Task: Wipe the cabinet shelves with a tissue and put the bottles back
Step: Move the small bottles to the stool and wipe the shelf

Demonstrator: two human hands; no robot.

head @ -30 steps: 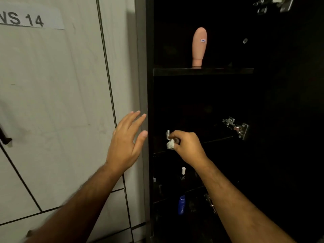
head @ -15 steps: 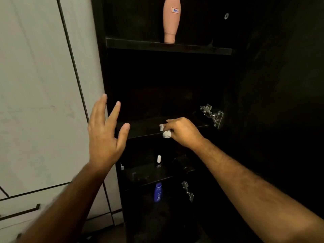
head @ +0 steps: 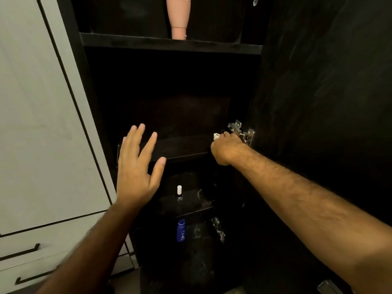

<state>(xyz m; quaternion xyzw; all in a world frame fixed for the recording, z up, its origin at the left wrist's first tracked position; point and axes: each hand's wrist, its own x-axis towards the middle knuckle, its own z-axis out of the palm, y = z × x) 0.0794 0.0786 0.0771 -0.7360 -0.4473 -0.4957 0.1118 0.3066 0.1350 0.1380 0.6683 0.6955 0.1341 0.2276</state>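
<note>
The tall dark wooden cabinet (head: 297, 81) is standing open, its middle shelf (head: 180, 145) bare, seemingly cleared for wiping. The right hand (head: 227, 148) is clutching the crumpled white tissue (head: 216, 136) at the shelf's 3 o'clock end by the metal hinge (head: 241, 132); half a second ago it was nearer centre. The left hand (head: 137, 166) is hovering spread, empty, at 9 o'clock. The peach plastic bottle (head: 178, 16) is standing above at 12 o'clock; the small blue bottle (head: 181, 230) below at 6.

**Right hand slid to the hinge end**

My right hand (head: 226, 148) has dragged the tissue (head: 216, 136) rightward along the middle shelf (head: 182, 146), now beside the metal hinge (head: 240, 132). Left hand (head: 135, 166) shifted in front of the shelf's left end, fingers spread.
</note>
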